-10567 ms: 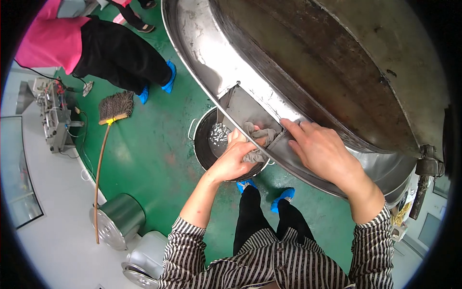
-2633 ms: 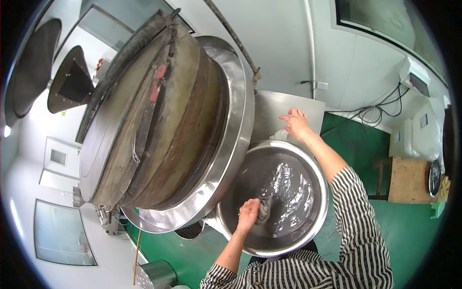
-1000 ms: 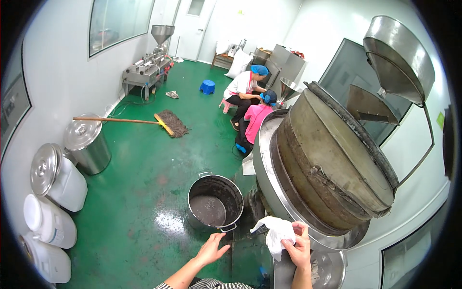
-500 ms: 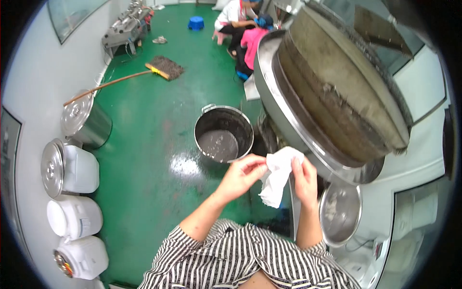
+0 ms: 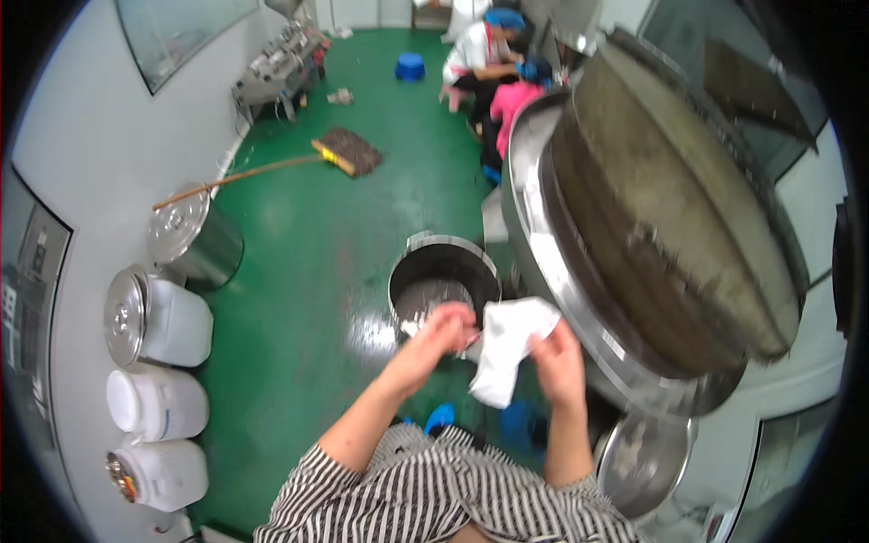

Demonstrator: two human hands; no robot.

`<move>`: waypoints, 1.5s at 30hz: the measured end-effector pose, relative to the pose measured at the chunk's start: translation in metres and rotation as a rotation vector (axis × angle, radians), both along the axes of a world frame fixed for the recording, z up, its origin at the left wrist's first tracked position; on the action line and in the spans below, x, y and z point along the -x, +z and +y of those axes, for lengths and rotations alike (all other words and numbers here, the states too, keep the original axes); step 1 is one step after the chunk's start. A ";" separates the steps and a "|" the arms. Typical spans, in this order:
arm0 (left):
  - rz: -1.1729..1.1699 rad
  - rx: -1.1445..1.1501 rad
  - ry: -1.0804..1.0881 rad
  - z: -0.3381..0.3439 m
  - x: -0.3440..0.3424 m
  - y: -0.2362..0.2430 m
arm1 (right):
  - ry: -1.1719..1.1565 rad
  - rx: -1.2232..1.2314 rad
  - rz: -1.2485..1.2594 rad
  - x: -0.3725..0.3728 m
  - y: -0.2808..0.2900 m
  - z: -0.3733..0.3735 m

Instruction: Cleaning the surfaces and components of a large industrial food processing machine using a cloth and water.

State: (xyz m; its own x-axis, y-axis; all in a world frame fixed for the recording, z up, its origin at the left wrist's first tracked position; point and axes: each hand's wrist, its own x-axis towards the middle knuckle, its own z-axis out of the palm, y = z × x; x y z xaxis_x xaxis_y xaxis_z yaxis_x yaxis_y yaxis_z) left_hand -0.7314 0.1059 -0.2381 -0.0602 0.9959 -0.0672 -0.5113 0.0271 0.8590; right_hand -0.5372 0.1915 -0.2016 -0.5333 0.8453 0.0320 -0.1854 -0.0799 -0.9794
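Note:
A crumpled white cloth [image 5: 509, 348], thin and soft-looking, hangs in front of me. My right hand [image 5: 558, 362] pinches its right edge between thumb and fingers. To the left of the cloth is my left hand [image 5: 442, 333], smeared by motion with its fingers bent, a small gap away from the cloth. Whether anything sits in those fingers is too blurred to see. Beneath the left hand, a deep metal pot [image 5: 444, 242] stands on the floor with greyish matter and pale bits at its bottom.
At right looms a large tilted machine bowl [image 5: 670, 235], with a metal basin [image 5: 644, 466] below. A lidded metal drum [image 5: 208, 237] and white plastic tubs [image 5: 172, 403] line the left wall. A mop [image 5: 353, 152] rests across the drum. Two people [image 5: 493, 68] sit at the back.
My left hand has come away from the cloth and moved left over the pot's rim. The right hand still holds the cloth, now lower. My view has shifted, showing blue-covered feet.

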 end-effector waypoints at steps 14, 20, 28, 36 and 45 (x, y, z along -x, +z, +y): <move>0.042 0.106 -0.039 0.062 0.127 -0.065 | 0.013 0.196 -0.258 0.124 -0.047 0.044; 0.088 0.008 -0.048 0.093 0.200 -0.069 | -0.160 0.294 -0.390 0.197 -0.058 0.044; 0.006 -0.179 -0.362 0.091 0.215 -0.065 | -0.089 0.670 -0.110 0.230 -0.069 0.033; -0.006 -0.193 -0.695 0.076 0.164 -0.036 | -0.204 0.543 0.292 0.165 -0.080 -0.013; 0.308 -0.134 -0.853 0.064 0.065 -0.002 | -0.866 0.372 0.695 0.007 -0.049 -0.072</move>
